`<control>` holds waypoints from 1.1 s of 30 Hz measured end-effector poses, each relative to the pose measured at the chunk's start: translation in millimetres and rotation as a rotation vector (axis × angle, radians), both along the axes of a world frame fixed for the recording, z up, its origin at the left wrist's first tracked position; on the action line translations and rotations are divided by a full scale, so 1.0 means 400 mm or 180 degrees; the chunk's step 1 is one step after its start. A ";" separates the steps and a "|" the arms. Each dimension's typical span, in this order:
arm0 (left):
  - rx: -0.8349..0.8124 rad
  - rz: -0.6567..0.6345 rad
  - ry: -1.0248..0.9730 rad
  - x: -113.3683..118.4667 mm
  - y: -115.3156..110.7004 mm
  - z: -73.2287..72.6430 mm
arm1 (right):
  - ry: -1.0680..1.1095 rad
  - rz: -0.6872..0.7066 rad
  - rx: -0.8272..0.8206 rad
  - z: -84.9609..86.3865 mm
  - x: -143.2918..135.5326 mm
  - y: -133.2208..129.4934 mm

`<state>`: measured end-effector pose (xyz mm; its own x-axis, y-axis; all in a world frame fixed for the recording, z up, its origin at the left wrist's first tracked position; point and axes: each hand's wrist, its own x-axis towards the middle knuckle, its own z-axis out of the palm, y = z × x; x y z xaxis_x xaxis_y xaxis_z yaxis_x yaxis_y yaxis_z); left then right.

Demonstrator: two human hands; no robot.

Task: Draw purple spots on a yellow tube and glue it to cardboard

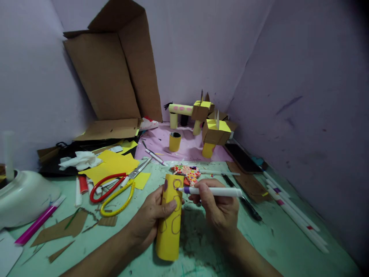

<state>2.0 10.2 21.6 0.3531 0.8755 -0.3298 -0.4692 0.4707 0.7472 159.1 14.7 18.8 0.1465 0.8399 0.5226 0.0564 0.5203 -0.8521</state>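
Note:
A yellow paper tube (168,246) stands tilted slightly in my left hand (151,213), whose thumb presses on its front. Rounded outlines in purple run down the tube, and one spot near its upper left is filled in. My right hand (220,211) grips a white marker (221,191) with a purple collar. The marker's tip meets the tube at the top right outline. Just behind the tube lies a crumpled, colourful patterned scrap (187,172). Scissors (127,182) with one red and one yellow handle lie to the left.
At the back, a cardboard-and-paper animal figure (181,109), a boxy head on a yellow tube (216,130) and a short yellow tube (175,142) stand on pink cloth. A phone (242,157) and several white sticks (296,215) lie right. Yellow paper (112,165) and a white pot (25,204) are left.

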 end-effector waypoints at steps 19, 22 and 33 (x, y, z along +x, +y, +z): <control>-0.0048 0.0003 0.0107 0.000 -0.002 -0.001 | 0.0263 -0.0225 0.0083 0.000 0.004 0.010; -0.0009 -0.0004 0.0100 0.003 -0.001 -0.005 | 0.0242 -0.0026 0.0193 -0.004 0.001 0.006; -0.0079 -0.0016 -0.0014 0.000 0.001 -0.008 | 0.0264 -0.0165 -0.0015 -0.002 0.012 0.011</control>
